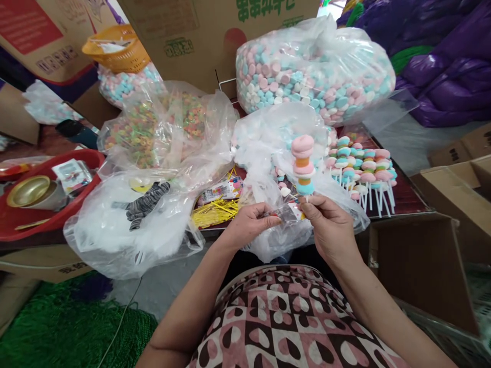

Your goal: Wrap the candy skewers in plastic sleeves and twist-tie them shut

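Note:
Upright in my right hand (333,225) is a marshmallow skewer (303,166), its stick pinched between thumb and fingers. Pink, white and blue marshmallows are stacked on it with orange gummy pieces between them. My left hand (253,225) pinches a small clear printed bag (290,211), which reaches across to just below the skewer at my right fingers. Behind the hands lies an opened plastic bag of marshmallows (282,125). Yellow twist ties (217,212) lie left of my left hand, with printed packets (220,190) beside them. Several assembled marshmallow skewers (368,166) are piled to the right.
A big bag of marshmallows (307,71) stands at the back, a bag of colourful gummies (153,128) to its left. A striped knit item (148,205) lies on white plastic. The red basin (86,166) is far left; an open carton (418,260) stands at right.

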